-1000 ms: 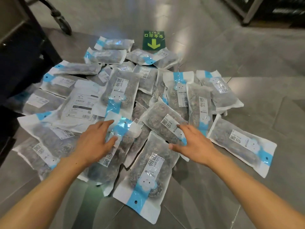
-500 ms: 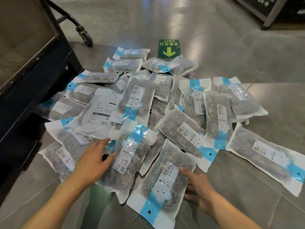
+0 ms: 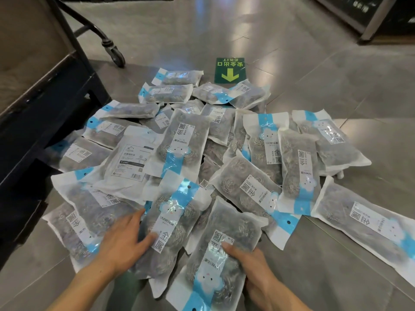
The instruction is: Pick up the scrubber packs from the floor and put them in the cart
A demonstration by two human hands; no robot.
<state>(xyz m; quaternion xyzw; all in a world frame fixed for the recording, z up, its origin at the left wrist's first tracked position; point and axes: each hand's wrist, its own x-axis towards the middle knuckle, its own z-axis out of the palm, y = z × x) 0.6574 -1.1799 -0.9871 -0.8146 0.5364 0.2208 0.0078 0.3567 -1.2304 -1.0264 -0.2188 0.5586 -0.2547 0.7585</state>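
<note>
Now nearest pack (image 3: pixel 215 263) pinched by right hand (image 3: pixel 251 263); left hand (image 3: pixel 121 241) flat, fingers straight, on neighbouring pack (image 3: pixel 166 230).

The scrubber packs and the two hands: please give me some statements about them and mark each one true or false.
1. The right hand has its thumb on top of the nearest pack. True.
2. The left hand is lifted in the air, away from every pack. False: it rests on the pack beside it, with the thumb against its label.
3. The green exit sign on the floor lies beyond the pile, at the far side. True.
4. All packs are already in the cart. False: many packs lie spread on the floor, next to the cart.
5. One pack shows its white printed back side. True.
</note>
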